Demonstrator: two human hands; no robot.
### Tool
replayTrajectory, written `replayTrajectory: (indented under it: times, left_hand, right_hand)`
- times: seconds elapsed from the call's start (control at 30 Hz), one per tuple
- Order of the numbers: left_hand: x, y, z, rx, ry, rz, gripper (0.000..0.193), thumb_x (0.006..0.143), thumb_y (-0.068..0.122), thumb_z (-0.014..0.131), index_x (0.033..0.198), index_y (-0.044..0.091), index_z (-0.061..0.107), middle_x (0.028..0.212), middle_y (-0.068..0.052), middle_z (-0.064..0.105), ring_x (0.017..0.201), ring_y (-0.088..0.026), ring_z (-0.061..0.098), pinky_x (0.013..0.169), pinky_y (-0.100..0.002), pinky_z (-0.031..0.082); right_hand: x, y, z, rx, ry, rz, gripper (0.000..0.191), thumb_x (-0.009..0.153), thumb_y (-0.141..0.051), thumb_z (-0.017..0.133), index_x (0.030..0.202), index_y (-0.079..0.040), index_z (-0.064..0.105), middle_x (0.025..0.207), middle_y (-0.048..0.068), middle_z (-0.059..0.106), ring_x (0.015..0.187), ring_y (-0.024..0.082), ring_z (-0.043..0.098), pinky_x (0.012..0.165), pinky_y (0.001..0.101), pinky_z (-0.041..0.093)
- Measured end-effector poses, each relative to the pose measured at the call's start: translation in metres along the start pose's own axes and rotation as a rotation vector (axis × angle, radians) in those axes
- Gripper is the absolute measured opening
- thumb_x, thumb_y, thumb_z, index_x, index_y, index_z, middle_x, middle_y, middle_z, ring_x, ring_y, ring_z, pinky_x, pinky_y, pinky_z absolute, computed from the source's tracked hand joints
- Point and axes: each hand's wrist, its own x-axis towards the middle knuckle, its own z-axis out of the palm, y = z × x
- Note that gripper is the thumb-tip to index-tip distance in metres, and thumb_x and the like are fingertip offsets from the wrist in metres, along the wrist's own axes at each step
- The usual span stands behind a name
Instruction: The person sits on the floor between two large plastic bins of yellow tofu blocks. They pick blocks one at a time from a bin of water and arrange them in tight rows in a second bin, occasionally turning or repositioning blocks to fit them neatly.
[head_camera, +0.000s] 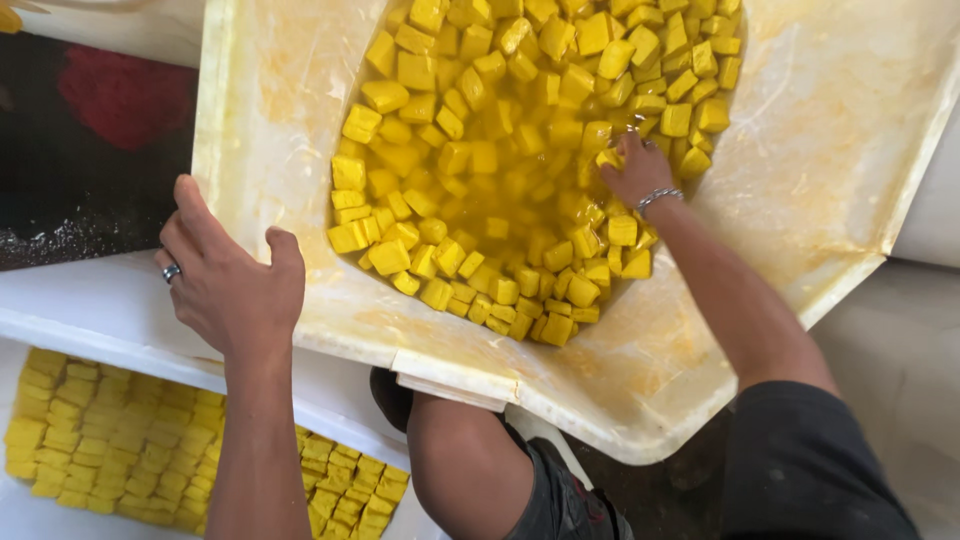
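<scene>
A large pale tub (820, 150), stained yellow and tilted, holds yellow liquid and several yellow cubes (500, 130). My left hand (228, 275), with a ring on one finger, grips the tub's near left rim. My right hand (636, 168), a metal bracelet on the wrist, reaches down into the liquid among the cubes near the tub's right side; its fingertips are under the surface and hidden, so what they hold cannot be seen.
A white tray (110, 310) at the lower left carries rows of yellow cubes (110, 445). My bare knee (465, 465) and dark shorts sit below the tub. A dark wet surface with a red shape (125, 90) lies at the upper left.
</scene>
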Motion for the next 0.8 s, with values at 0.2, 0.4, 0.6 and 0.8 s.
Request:
replayTrajectory:
  times: [0.2, 0.4, 0.6, 0.8]
  left_hand:
    - [0.001, 0.000, 0.000, 0.008, 0.027, -0.005, 0.086, 0.088, 0.024, 0.077, 0.161, 0.008, 0.035, 0.137, -0.022, 0.053, 0.120, -0.045, 0.054, 0.090, -0.055, 0.053]
    - [0.001, 0.000, 0.000, 0.014, 0.008, -0.031, 0.085, 0.087, 0.024, 0.076, 0.160, 0.007, 0.035, 0.134, -0.022, 0.054, 0.116, -0.044, 0.056, 0.086, -0.053, 0.054]
    - [0.002, 0.002, -0.003, 0.001, 0.011, -0.037, 0.084, 0.086, 0.025, 0.075, 0.159, 0.009, 0.035, 0.134, -0.021, 0.054, 0.115, -0.043, 0.056, 0.086, -0.052, 0.055]
    - [0.003, 0.003, -0.005, -0.015, 0.019, -0.034, 0.084, 0.085, 0.024, 0.074, 0.158, 0.009, 0.036, 0.134, -0.022, 0.055, 0.116, -0.043, 0.057, 0.085, -0.053, 0.055]
  right_hand:
    - [0.002, -0.048, 0.053, 0.033, -0.010, 0.179, 0.065, 0.091, -0.029, 0.072, 0.143, -0.009, 0.038, 0.117, 0.036, 0.059, 0.107, 0.052, 0.060, 0.092, 0.0582, 0.051]
    - [-0.007, -0.057, 0.074, 0.133, 0.098, 0.303, 0.069, 0.088, -0.019, 0.074, 0.147, -0.013, 0.038, 0.118, 0.037, 0.057, 0.104, 0.052, 0.060, 0.089, 0.0570, 0.050]
    - [-0.004, -0.065, 0.051, 0.311, 0.348, 0.158, 0.048, 0.081, -0.015, 0.079, 0.121, -0.006, 0.055, 0.111, 0.022, 0.064, 0.096, 0.040, 0.063, 0.084, 0.0502, 0.052]
    - [0.023, -0.111, 0.059, 0.634, 0.353, 0.112, 0.045, 0.087, -0.013, 0.075, 0.124, -0.008, 0.050, 0.121, 0.017, 0.060, 0.093, 0.035, 0.069, 0.084, 0.0477, 0.056]
